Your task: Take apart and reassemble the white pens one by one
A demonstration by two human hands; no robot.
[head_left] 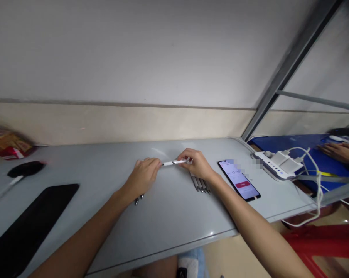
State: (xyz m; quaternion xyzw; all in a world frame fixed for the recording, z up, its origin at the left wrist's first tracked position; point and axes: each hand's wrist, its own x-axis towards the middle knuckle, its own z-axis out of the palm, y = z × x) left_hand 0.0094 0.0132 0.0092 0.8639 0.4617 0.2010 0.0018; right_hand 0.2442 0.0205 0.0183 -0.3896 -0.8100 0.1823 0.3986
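White pen [171, 163] above a grey counter [168, 216]

The grip of the left hand [144, 174] is clasped on the pen near its dark tip; the right hand [196, 165] pinches the other end. The counter meets a cream band [128, 121] below a grey wall [134, 50]. A row of pens [202, 186] lies by the right hand; further right sit a lit phone [238, 179] and white power strip [268, 168].

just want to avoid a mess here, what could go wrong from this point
The white pen could slip: the right hand pinches one end, and the left hand's grip at the other is hidden. The right forearm might nudge the row of pens lying close beside it. The white cable hanging past the edge of the desk could snag and perhaps tug the power strip.
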